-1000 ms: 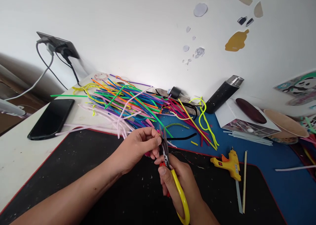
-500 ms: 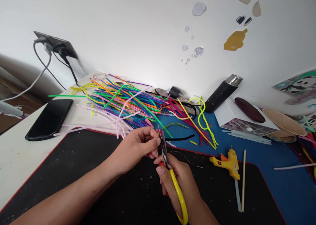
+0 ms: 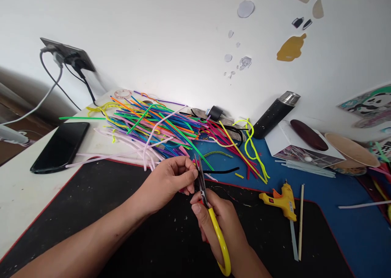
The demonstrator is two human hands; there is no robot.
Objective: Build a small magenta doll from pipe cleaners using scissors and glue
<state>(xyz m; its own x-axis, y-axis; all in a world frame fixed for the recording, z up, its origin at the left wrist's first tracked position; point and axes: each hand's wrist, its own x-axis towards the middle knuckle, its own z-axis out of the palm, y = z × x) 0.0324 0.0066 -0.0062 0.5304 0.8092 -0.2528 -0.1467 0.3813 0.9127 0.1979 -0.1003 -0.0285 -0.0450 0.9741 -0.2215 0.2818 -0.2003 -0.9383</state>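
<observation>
In the head view, my left hand (image 3: pixel 172 178) is closed in a pinch at the left end of a short black pipe cleaner (image 3: pixel 221 171), which sticks out to the right beyond the scissors. My fingertips hide the pinched end. My right hand (image 3: pixel 224 221) is wrapped round a pair of scissors (image 3: pixel 219 241) with a yellow handle and a bit of red showing below the thumb. Their blades point up and away, crossing the black pipe cleaner right beside my left fingertips. Behind both hands lies a heap of coloured pipe cleaners (image 3: pixel 165 121).
A black mat (image 3: pixel 146 237) lies under my hands. To the right are a yellow glue gun (image 3: pixel 284 200) and a thin stick (image 3: pixel 301 223). Further back stand a black flask (image 3: pixel 275 114) and a white box (image 3: pixel 282 141). A phone (image 3: pixel 61 147) lies at left.
Hardly anything differs. The scissors and my right hand have shifted very slightly left, and the black pipe cleaner stays between my left fingers.
</observation>
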